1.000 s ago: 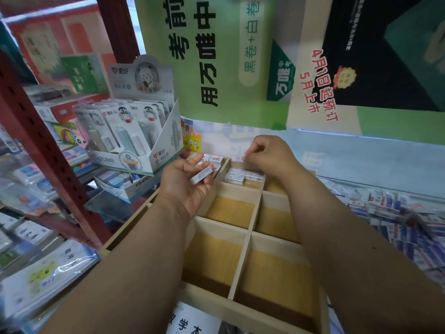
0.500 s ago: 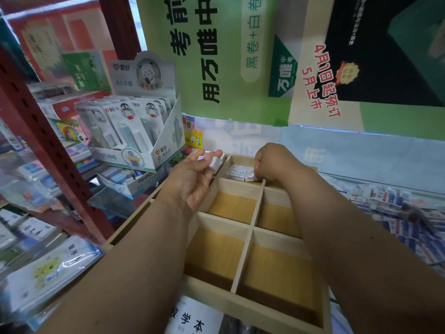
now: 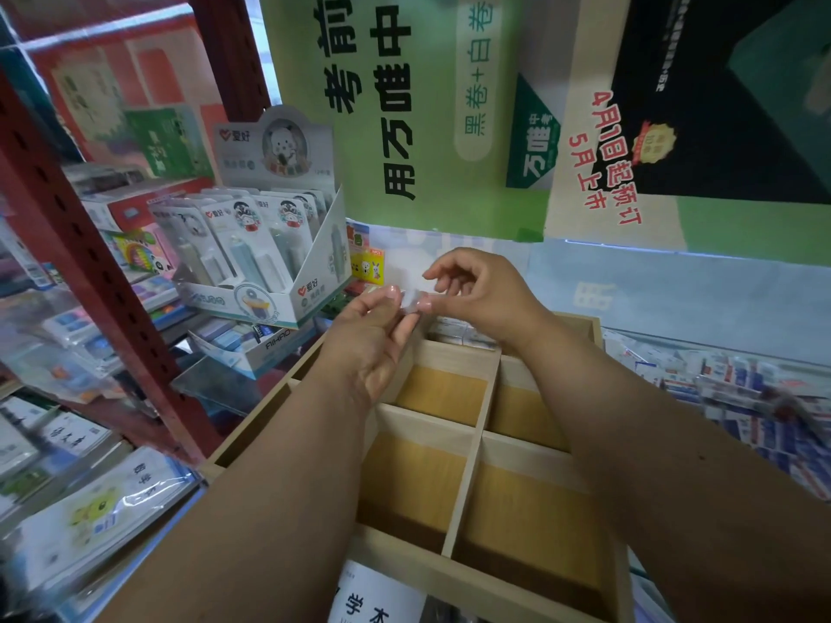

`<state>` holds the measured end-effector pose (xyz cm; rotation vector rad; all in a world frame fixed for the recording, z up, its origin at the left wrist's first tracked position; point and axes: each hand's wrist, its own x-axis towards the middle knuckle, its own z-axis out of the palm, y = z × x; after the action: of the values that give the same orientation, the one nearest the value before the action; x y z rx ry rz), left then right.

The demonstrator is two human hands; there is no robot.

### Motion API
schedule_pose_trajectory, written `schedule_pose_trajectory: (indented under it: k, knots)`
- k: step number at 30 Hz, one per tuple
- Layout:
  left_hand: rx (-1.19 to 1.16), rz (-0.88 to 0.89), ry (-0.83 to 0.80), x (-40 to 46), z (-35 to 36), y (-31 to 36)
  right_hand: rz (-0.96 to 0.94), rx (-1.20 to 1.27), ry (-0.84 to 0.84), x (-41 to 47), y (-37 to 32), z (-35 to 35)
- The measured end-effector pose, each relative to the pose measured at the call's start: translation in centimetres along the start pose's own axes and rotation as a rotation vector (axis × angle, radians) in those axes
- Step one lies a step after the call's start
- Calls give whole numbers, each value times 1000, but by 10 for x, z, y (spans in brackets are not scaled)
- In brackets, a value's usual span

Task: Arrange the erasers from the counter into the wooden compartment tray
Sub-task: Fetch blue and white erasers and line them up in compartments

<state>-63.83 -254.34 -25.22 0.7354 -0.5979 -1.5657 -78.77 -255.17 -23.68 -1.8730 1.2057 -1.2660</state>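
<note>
Blurring, perhaps an eraser point(image 3: 411, 302), half-hidden.

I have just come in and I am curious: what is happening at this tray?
A person is filling a wooden compartment tray with erasers. Both hands meet above its far end: the left hand and the right hand pinch one small eraser between them. A few erasers already lie in a far compartment. More packs are heaped on the counter to the right.

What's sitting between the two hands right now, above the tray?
In the head view, one small eraser lies between them, pinched by the left hand and the right hand, above the far end of the wooden tray.
</note>
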Motion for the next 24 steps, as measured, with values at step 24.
schedule_pose_trajectory:
  k: [24]
  knots:
    - [103, -30, -79, 1, 0, -1, -85, -131, 29, 4, 4, 6]
